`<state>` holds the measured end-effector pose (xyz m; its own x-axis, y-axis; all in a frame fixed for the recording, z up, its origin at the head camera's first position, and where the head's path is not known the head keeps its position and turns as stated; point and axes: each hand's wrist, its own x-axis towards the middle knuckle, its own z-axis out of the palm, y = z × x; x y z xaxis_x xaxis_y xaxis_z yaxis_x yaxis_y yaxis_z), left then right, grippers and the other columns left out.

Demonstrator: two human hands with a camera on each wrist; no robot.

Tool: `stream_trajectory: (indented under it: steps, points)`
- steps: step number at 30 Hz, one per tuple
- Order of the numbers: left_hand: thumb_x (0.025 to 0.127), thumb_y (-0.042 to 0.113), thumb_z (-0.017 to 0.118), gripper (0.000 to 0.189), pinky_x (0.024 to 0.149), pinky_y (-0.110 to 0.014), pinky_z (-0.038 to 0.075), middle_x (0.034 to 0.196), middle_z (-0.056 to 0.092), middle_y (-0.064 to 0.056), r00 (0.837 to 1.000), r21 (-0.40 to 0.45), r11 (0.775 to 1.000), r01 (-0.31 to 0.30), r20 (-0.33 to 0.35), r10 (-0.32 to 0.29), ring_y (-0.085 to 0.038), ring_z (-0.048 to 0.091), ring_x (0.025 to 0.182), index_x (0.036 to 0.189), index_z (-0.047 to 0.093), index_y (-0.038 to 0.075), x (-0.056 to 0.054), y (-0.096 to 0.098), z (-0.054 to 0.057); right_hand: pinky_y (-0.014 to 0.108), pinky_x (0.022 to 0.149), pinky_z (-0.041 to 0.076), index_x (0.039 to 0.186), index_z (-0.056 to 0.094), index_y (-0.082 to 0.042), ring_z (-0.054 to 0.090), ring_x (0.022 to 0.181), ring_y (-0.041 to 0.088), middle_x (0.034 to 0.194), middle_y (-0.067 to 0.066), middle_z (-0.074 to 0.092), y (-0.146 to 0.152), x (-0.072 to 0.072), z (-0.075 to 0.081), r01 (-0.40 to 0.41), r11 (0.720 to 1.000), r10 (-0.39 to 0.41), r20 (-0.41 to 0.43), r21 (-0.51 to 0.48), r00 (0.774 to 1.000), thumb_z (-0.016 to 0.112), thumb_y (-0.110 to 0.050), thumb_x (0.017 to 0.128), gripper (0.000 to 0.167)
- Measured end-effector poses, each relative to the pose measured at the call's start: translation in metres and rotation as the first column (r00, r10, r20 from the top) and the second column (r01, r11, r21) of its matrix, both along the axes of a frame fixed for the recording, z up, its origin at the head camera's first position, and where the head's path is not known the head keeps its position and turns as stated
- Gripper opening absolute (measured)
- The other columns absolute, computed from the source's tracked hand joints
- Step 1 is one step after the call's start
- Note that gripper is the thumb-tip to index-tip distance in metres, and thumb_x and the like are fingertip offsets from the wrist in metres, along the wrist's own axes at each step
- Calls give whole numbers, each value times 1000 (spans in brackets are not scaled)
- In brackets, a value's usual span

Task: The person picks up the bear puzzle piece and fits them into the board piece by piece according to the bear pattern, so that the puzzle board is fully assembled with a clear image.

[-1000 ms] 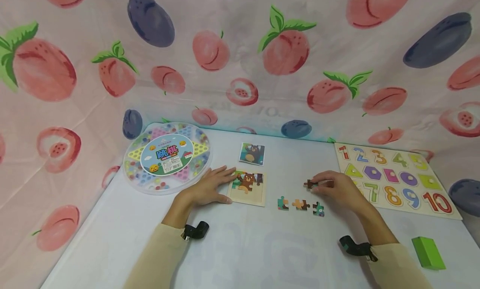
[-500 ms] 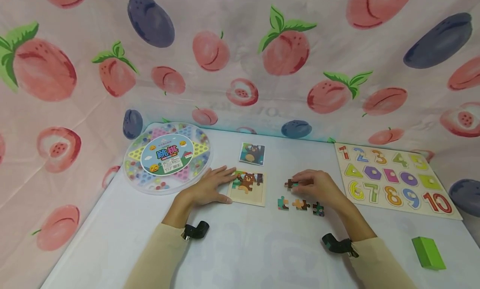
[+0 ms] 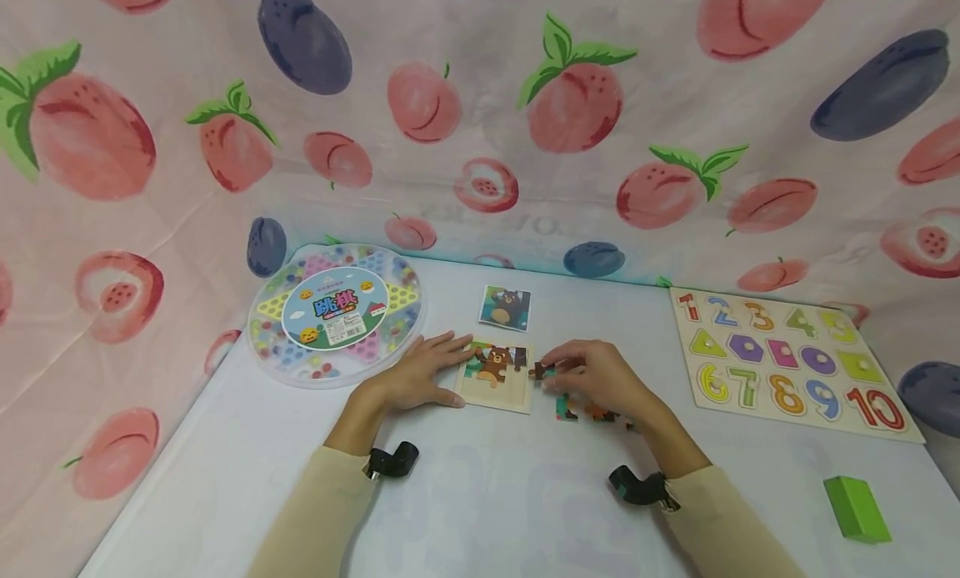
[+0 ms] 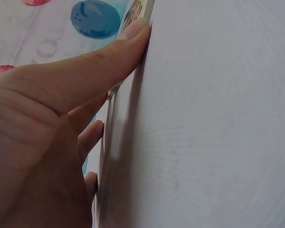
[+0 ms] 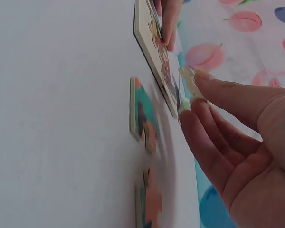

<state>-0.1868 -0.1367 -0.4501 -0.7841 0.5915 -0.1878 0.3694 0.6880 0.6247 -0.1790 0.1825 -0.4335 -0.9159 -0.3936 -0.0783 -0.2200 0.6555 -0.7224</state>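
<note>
My right hand [image 3: 600, 376] pinches a dark brown puzzle piece [image 3: 538, 370] between thumb and fingertips, just off the right edge of the wooden puzzle tray [image 3: 513, 399]. In the right wrist view that piece [image 5: 190, 81] is tilted, its pale edge showing. The tray holds a partly assembled bear picture [image 3: 492, 365], with bare wood along its lower part. My left hand [image 3: 416, 373] lies with spread fingers at the tray's left side, thumb and fingertips touching its edge. Several loose pieces lie below my right hand, among them a green and orange piece [image 3: 566, 408]; the hand partly covers others.
A small bear picture card [image 3: 505, 308] lies behind the tray. At the left is a round Chinese checkers box [image 3: 335, 315]. A wooden number board [image 3: 795, 361] lies at the right, with a green block [image 3: 857, 509] in front of it. A fruit-print cloth [image 3: 480, 128] hangs behind.
My right hand has carried the puzzle piece leftward from near the number board to beside the tray. The left hand has stayed at the tray's left edge.
</note>
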Motion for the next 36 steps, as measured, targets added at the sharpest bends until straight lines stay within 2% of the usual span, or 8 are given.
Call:
stream_trajectory:
  steps: [5,18,25,32,36]
  points:
    - [88,37,78,82,131,-61,-3,172,25,1,1000,1,1000,4,-1,-4,-31,9,163,158,40,19,0,0,0,35,86,63,108,79,-14,69,102,19,115,4,76,-18,-2,1,-34,999,33,-45,-14,998,81,-18,87,21]
    - [87,37,79,82,131,-62,-2,171,27,0,1000,14,1000,5,-12,-5,-32,11,163,157,42,18,-1,-1,-2,37,87,64,104,80,-10,73,104,25,119,11,76,-38,-3,-7,-50,997,47,-60,-57,997,81,-15,86,19]
    - [88,38,78,81,131,-62,-2,172,26,1,1000,12,1000,8,-6,-8,-31,10,163,157,41,19,-1,-1,-1,34,85,63,100,82,-10,70,107,26,118,9,73,-44,-4,-10,-45,999,47,-91,32,995,83,-19,85,17]
    - [87,37,79,81,131,-62,-2,171,27,0,1000,13,1000,3,-10,-3,-32,11,163,157,42,18,0,-2,0,34,84,62,96,82,-12,69,98,20,105,5,74,-48,-7,-10,-35,996,43,-98,81,994,84,-17,83,14]
    - [87,37,79,81,131,-62,-2,171,26,0,1000,10,1000,2,-7,-2,-32,11,163,157,41,19,-1,-2,-1,32,82,60,95,81,-13,68,95,17,103,3,74,-49,-7,-12,-23,995,33,-93,102,995,85,-16,82,14]
